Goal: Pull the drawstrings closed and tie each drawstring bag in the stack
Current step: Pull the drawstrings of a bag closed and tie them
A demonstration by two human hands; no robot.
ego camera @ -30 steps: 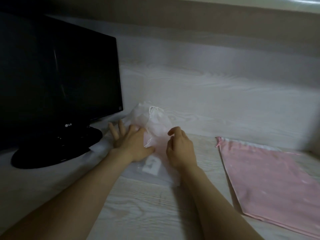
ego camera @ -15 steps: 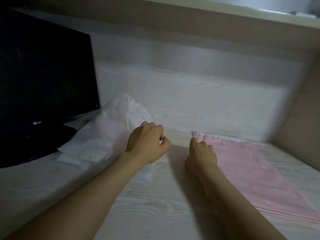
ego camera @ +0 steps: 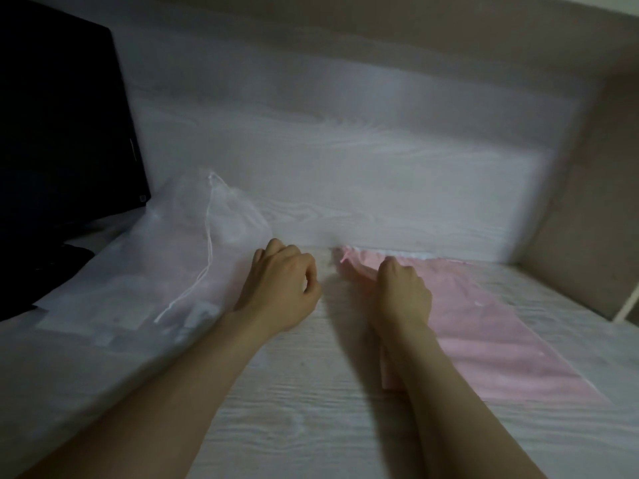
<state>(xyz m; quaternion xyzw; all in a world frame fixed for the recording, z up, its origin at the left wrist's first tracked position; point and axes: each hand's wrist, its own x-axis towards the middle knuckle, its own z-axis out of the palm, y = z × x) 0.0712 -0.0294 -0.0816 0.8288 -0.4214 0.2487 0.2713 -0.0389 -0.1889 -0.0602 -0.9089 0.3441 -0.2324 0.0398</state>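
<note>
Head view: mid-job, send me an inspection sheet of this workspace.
Surface: pale wood-grain desktop, dimly lit.
Job's things: white drawstring bag, gathered at its top, cord trailing over it; pink drawstring bag lying flat, top edge spread wide.
Clutter: black monitor at the left, beside the white drawstring bag.
Hands: left hand loosely curled, holding nothing; right hand gripping the pink drawstring bag's bunched top-left corner.
Cables: nothing seen.
Surroundings: wood-grain back panel; beige side wall on the right.
</note>
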